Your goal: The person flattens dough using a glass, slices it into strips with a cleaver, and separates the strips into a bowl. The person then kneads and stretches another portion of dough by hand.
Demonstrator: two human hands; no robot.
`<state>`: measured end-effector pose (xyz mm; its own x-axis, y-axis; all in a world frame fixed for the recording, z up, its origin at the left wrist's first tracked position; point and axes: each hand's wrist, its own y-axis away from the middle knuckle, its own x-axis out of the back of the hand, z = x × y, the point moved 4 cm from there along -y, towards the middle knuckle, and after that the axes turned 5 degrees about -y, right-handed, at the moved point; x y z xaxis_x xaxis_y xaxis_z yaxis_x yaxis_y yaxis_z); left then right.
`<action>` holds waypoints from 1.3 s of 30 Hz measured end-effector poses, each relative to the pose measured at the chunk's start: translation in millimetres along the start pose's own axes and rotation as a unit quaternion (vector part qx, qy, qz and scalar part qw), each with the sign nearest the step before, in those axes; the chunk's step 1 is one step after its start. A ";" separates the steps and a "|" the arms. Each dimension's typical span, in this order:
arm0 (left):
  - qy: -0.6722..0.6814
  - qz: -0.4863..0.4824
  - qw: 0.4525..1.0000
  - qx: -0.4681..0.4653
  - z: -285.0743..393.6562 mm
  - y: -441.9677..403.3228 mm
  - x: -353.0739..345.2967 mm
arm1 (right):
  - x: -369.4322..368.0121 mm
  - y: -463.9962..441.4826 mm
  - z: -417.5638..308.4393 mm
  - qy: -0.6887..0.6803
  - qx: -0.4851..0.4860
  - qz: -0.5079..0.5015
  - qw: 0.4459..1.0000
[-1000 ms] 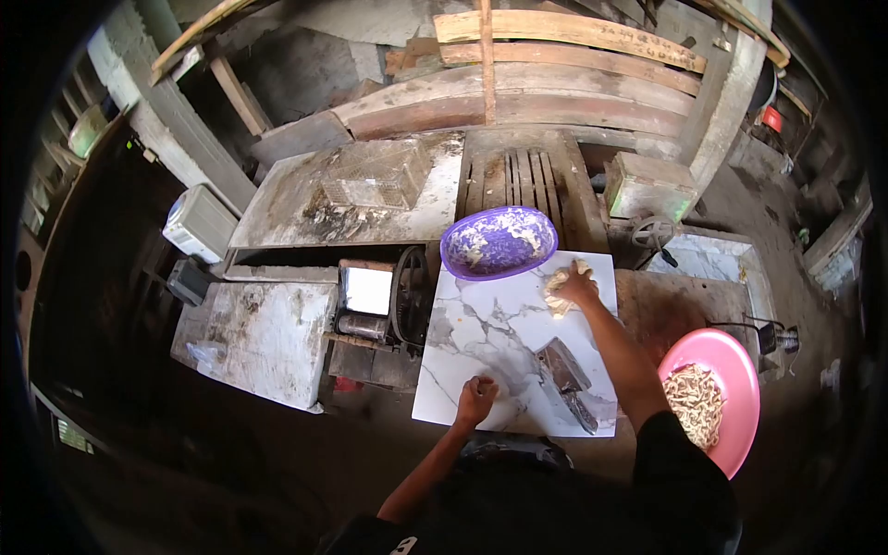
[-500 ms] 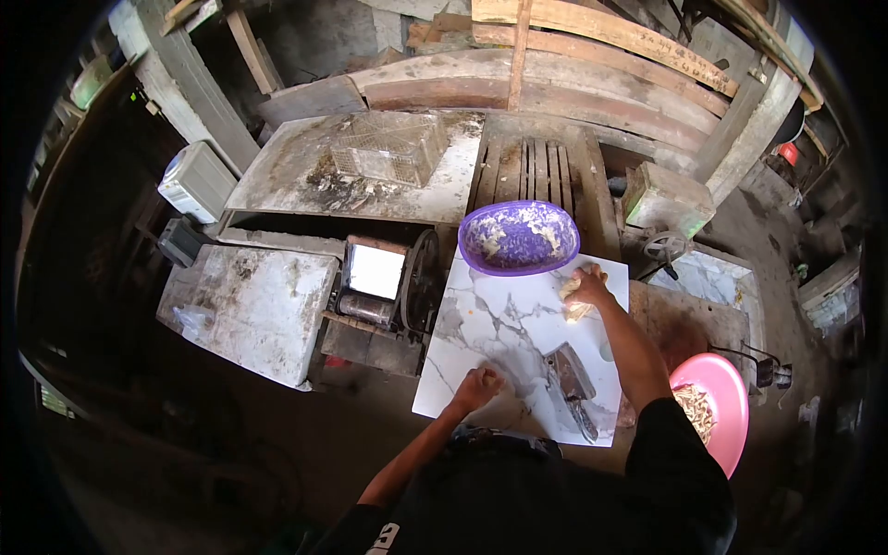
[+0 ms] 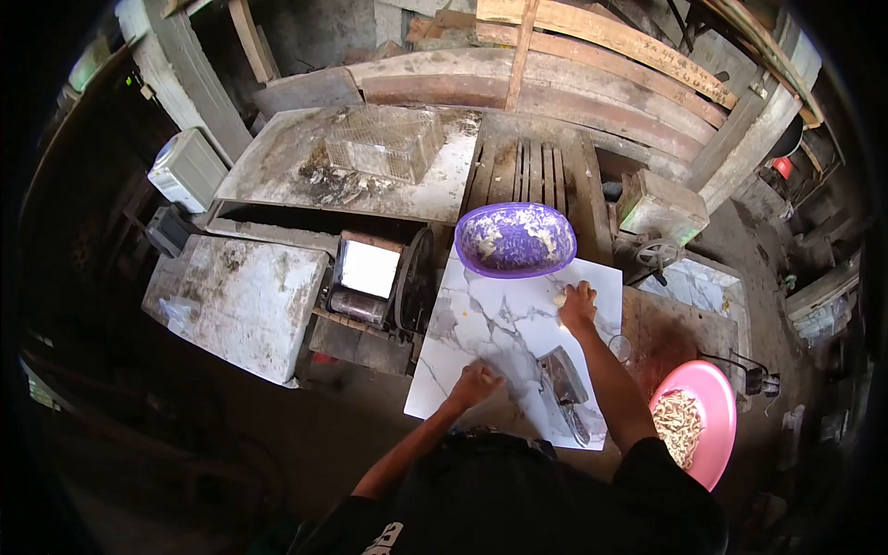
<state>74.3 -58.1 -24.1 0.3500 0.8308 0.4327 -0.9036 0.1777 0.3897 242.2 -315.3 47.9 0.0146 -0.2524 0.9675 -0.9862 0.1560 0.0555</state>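
My right hand [image 3: 579, 305] is closed over a small pale lump of dough [image 3: 561, 301] at the right side of a white marble-patterned board [image 3: 495, 319]. Most of the lump is hidden under the fingers. Near the board's front left, my left hand [image 3: 475, 383] has its fingers curled together; whatever they may hold is hidden. Between my forearms lies a cleaver [image 3: 564, 379], its handle toward me. Beyond the right hand, a purple basin [image 3: 516, 270] smeared with pale dough sits at the board's far edge.
To the right stands a pink basin [image 3: 717, 435] with many pale strips inside. A roller machine with a wheel [image 3: 416, 282] is left of the board. Farther back, a plastic crate [image 3: 384, 148] rests on a stained slab. A small clear glass [image 3: 620, 348] is beside my right forearm.
My right hand has drawn slightly toward me on the board, and less of the pale lump shows now. The left hand stays nearly in place. The whole view has shifted slightly.
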 end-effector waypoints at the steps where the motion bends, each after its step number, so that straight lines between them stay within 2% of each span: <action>1: -0.027 0.017 0.999 -0.013 6.1 1.8 2.3 | 0.1 6.1 0.1 -0.001 -0.001 0.001 1.000; 5: -0.043 0.012 0.999 -0.020 5.3 -2.9 1.5 | 31.1 37.3 -8.9 -0.037 0.012 0.026 0.999; 6: -0.029 0.002 1.000 -0.011 -1.9 -7.6 -2.7 | 33.5 40.5 -2.3 -0.207 0.026 -0.005 0.978; 7: -0.016 -0.007 1.000 -0.003 -4.4 -8.7 -5.2 | 43.1 47.5 -3.3 -0.371 0.040 -0.034 0.927; 8: -0.019 -0.012 1.000 -0.005 -6.1 -9.2 -6.9 | 53.6 56.0 -2.4 -0.372 0.034 -0.031 0.927; 9: -0.017 -0.005 1.000 -0.007 -5.0 -8.7 -5.2 | 77.7 72.5 -16.9 -0.546 0.013 -0.076 0.834; 10: -0.015 0.002 1.000 -0.009 -4.0 -8.0 -3.1 | 101.5 89.1 -33.4 -0.698 -0.007 -0.116 0.706; 11: -0.021 -0.003 1.000 -0.011 -4.1 -6.5 -2.5 | 112.9 99.2 -42.4 -0.822 -0.025 -0.149 0.548; 12: -0.005 -0.001 1.000 -0.015 -3.3 -4.7 -1.0 | 116.9 104.5 -43.8 -0.840 0.028 -0.157 0.518; 13: 0.011 0.001 1.000 -0.018 -2.5 -3.8 0.1 | 113.0 106.4 -45.3 -0.843 0.026 -0.150 0.516; 15: -0.002 0.018 0.999 -0.038 1.2 -0.3 3.5 | 94.9 110.8 -57.2 -0.913 0.026 -0.110 0.392; 16: -0.009 0.041 0.998 -0.055 4.3 2.2 5.5 | 79.3 111.8 -66.3 -0.891 0.025 -0.110 0.441; 18: 0.031 0.020 0.999 -0.019 5.6 0.7 5.3 | 46.7 130.2 -86.9 -0.940 -0.033 -0.258 0.219; 19: 0.073 0.008 0.997 0.015 5.1 -1.0 5.6 | 19.2 130.4 -93.2 -0.942 -0.033 -0.254 0.218; 20: 0.059 0.025 0.998 -0.007 8.1 -0.3 7.1 | -12.7 125.2 -100.6 -0.957 -0.016 -0.257 0.131; 21: 0.058 0.027 0.998 -0.004 6.2 0.8 7.0 | -14.3 127.8 -117.3 -0.965 -0.003 -0.261 0.040; 22: 0.079 0.037 0.996 -0.017 5.4 1.5 7.8 | -17.2 127.9 -121.5 -0.966 -0.028 -0.227 0.118; 23: 0.102 0.046 0.993 -0.030 3.1 3.7 9.1 | -15.4 131.2 -123.6 -0.966 -0.033 -0.231 0.115; 25: 0.121 0.057 0.990 -0.039 1.5 9.2 9.9 | 15.2 136.7 -125.2 -0.970 -0.084 -0.165 0.159; 26: 0.140 0.066 0.986 -0.054 3.2 11.2 9.6 | 22.0 136.0 -120.8 -0.979 -0.047 -0.153 0.122; 27: 0.143 0.065 0.986 -0.051 8.2 15.4 12.2 | 31.2 138.2 -119.0 -0.979 -0.050 -0.154 0.124; 29: 0.133 0.014 0.991 -0.008 17.5 22.2 19.4 | 54.5 141.2 -121.7 -0.966 0.003 -0.183 0.183; 30: 0.134 0.015 0.991 -0.008 12.6 20.6 18.8 | 53.8 140.5 -117.6 -0.948 0.036 -0.177 0.263; 31: 0.113 0.033 0.993 -0.020 9.6 17.8 18.3 | 50.1 141.4 -115.3 -0.948 0.036 -0.177 0.263; 33: 0.094 0.047 0.994 -0.034 11.1 19.1 19.5 | 45.9 143.6 -107.4 -0.943 0.037 -0.138 0.301; 34: 0.102 0.021 0.994 -0.010 13.0 21.0 21.0 | 43.9 143.9 -105.5 -0.942 0.036 -0.136 0.303; 36: 0.112 -0.006 0.994 0.013 10.5 20.3 19.7 | 39.5 143.7 -99.5 -0.961 -0.050 -0.084 0.259; 37: 0.097 0.003 0.995 -0.004 7.0 17.0 18.5 | 43.8 145.0 -97.8 -0.961 -0.050 -0.082 0.260; 39: 0.080 0.007 0.997 -0.021 -0.2 14.4 15.5 | 58.4 150.0 -100.0 -0.970 0.004 -0.132 0.205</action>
<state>66.7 -42.6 -11.9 0.2960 0.9062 0.3020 -0.9191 0.1842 0.3482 111.7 -211.2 137.4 -0.0185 -0.1573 -0.9874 -0.9937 -0.1066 0.0356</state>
